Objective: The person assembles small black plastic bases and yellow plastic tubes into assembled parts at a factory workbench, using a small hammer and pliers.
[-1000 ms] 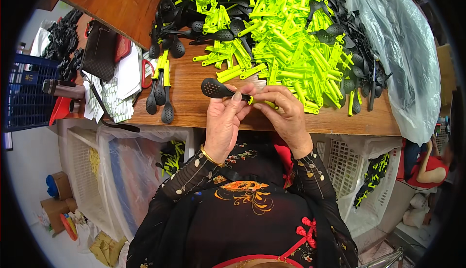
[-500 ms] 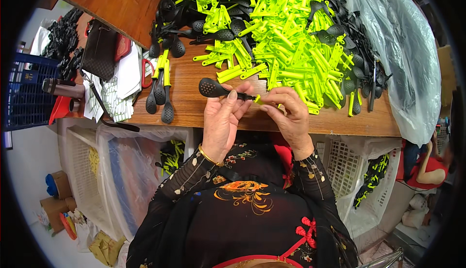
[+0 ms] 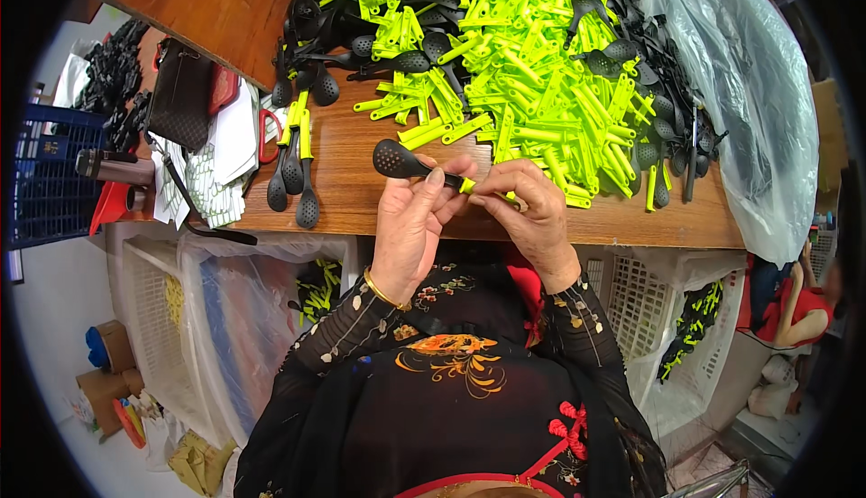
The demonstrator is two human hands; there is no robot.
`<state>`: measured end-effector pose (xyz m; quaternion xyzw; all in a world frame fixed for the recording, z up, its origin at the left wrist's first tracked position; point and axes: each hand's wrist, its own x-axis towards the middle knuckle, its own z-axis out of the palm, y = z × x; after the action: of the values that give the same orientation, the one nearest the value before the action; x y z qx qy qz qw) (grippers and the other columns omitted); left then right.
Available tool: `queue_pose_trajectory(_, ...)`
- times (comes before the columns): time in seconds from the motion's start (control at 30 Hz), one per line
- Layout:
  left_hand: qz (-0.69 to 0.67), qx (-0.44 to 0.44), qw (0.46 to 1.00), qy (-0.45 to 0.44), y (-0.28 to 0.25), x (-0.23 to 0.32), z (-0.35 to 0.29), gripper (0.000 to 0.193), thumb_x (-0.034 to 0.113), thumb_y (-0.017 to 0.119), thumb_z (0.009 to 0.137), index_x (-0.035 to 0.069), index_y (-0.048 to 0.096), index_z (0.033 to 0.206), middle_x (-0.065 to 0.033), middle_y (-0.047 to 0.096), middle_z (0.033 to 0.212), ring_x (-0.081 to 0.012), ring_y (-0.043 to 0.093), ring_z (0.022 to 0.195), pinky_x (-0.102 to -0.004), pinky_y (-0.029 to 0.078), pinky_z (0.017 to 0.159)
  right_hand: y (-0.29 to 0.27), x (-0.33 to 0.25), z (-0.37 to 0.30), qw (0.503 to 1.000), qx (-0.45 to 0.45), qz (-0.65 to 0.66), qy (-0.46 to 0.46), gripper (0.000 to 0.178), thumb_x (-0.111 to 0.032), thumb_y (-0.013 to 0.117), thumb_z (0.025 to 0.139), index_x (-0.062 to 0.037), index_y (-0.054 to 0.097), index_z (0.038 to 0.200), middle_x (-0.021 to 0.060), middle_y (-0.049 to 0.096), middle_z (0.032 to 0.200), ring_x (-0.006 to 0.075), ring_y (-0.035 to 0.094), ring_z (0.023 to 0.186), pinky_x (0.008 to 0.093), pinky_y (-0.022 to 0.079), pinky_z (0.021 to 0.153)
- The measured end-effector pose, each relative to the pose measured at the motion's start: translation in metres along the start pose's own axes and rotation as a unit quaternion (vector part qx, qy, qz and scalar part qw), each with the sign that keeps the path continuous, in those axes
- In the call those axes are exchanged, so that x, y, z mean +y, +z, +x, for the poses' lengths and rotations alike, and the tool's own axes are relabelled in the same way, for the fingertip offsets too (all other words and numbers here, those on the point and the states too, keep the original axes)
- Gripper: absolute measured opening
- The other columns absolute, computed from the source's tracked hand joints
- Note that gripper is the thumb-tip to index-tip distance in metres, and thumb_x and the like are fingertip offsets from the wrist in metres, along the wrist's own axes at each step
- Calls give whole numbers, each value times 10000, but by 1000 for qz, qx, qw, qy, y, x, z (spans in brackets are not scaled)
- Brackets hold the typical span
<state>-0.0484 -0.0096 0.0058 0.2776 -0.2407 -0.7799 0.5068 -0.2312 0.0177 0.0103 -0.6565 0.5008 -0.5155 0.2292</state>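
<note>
Head view: black perforated spoon [image 3: 395,160] sits between the hands, just in front of the table's near edge, long axis roughly left-right, bowl left, neck dipping right into lime-green handle [image 3: 467,186]; left hand [image 3: 406,236] is nearer the bowl, pinching the neck thumb-on-top; right hand [image 3: 530,209] pinches the handle, mostly hidden by its fingers. Spoon looks matte, moulded plastic, oval bowl with round holes; handle glossy, slim; loose green handles [image 3: 532,74] heap beyond on wood-grain tabletop [image 3: 338,200].

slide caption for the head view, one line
Left hand holds a black spoon, right hand its green handle, at a wooden table heaped with loose handles.
</note>
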Motion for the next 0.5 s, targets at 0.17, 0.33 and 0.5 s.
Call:
queue_pose_trajectory(0.17, 2, 17, 1000, 6, 3, 2, 3, 126, 123, 568, 1110, 126, 551, 1235, -186, 695, 1316, -288, 684, 1253, -419, 582, 1039, 1, 0, 2, 1000, 5, -6, -24, 217, -10, 870, 795, -61, 760, 975, 76, 716, 979, 240, 713, 900, 343, 579, 766)
queue_pose_trajectory(0.33, 11, -14, 1000, 2, 3, 3, 1, 125, 134, 569, 1112, 150, 569, 1236, -188, 684, 1358, -286, 660, 1305, -371, 578, 1021, 0, 2, 3, 999, 7, -22, -30, 226, -11, 873, 790, -64, 760, 978, 74, 717, 979, 240, 713, 901, 340, 579, 764)
queue_pose_trajectory(0.5, 9, -1, 1000, -1, 5, 4, 0, 127, 130, 568, 1112, 135, 557, 1238, -188, 691, 1339, -284, 672, 1281, -391, 579, 1023, 0, 0, 0, 999, 11, -14, -32, 232, -12, 874, 786, -67, 761, 981, 73, 717, 979, 240, 713, 900, 343, 581, 764)
